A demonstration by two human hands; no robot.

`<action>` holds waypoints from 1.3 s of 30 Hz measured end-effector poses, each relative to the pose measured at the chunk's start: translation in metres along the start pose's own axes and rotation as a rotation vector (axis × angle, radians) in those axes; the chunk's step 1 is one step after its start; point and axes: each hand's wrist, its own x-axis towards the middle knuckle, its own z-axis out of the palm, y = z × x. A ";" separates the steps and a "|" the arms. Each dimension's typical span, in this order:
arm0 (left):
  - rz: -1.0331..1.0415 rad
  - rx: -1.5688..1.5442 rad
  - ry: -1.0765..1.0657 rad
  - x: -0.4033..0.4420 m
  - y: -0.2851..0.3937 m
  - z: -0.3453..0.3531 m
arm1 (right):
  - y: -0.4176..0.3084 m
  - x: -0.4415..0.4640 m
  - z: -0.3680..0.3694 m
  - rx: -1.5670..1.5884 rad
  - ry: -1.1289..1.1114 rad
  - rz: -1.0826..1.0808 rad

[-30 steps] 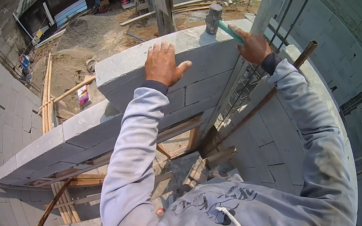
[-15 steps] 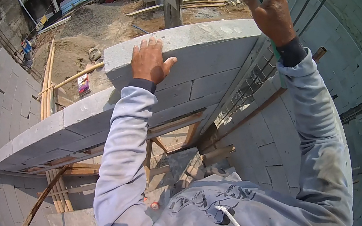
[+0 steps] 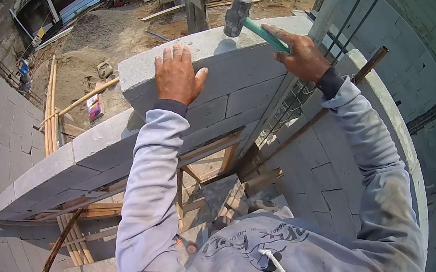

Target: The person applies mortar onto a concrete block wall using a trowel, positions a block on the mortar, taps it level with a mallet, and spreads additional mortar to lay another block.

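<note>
My left hand (image 3: 178, 77) lies with fingers spread on the top edge of a light grey concrete block (image 3: 129, 77), near its left end. This block sits on top of the wall. In my right hand (image 3: 304, 56) is a club hammer (image 3: 238, 14) with a dark steel head and a green handle. The hammer head is over the block's top, right of my left hand, and casts a shadow on it. Whether the head touches the block, I cannot tell. My right fingers wrap the handle, with the index finger stretched along it.
Lower blocks (image 3: 104, 135) continue leftward. Steel bars (image 3: 363, 2) and a rebar cage (image 3: 291, 105) stand at right. Bamboo poles (image 3: 52, 107), a wooden post (image 3: 196, 0) and a gravel heap (image 3: 94, 28) are beyond the wall. Timber props (image 3: 179, 186) lie below.
My right hand has swung down from above with the hammer, whose head now shows over the block. My left hand stays on the block while the view shifts slightly.
</note>
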 end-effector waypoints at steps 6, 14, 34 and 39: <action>0.000 0.006 0.010 0.000 0.001 0.002 | -0.001 0.039 -0.079 -0.031 0.340 0.046; 0.010 0.033 0.016 -0.001 0.001 0.002 | 0.027 0.007 -0.049 -0.340 0.081 0.348; -0.027 -0.019 -0.009 0.002 -0.001 0.002 | -0.053 0.062 -0.061 -0.004 0.433 -0.112; -0.018 -0.007 0.027 0.001 0.000 0.000 | -0.038 0.024 0.007 -0.297 -0.380 0.231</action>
